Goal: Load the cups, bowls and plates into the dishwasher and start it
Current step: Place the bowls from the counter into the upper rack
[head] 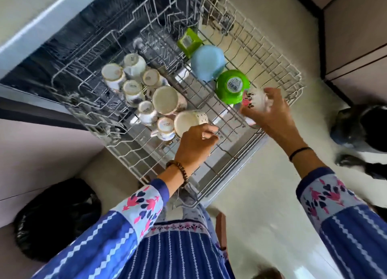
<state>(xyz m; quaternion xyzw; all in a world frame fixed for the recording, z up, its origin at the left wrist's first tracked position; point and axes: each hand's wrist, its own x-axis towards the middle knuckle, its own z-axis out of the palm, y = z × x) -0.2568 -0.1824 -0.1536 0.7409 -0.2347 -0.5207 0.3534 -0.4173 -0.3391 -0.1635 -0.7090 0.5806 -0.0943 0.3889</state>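
1. While the wire rack stands pulled out of the dishwasher, the right hand curls its fingers round a pale flowered cup at the right near corner of the rack. The cup is just beside the green bowl and is blurred, so I cannot tell where its mouth points.
2. The left hand has its fingers curled at the near side of the white mug; whether it really holds the mug, I cannot tell. This mug is upside down, with its base up and tilted to the left.
3. On the left part of the rack stands a group of small cups with gold rims, all with their bottoms up.
4. The green bowl, the blue bowl and the green square container make a line from near right to far left, each turned over.
5. Under the rack is a pale floor. A black bag lies at the near left, beige cabinets stand at the far right, and the dark inside of the dishwasher is at the far left.
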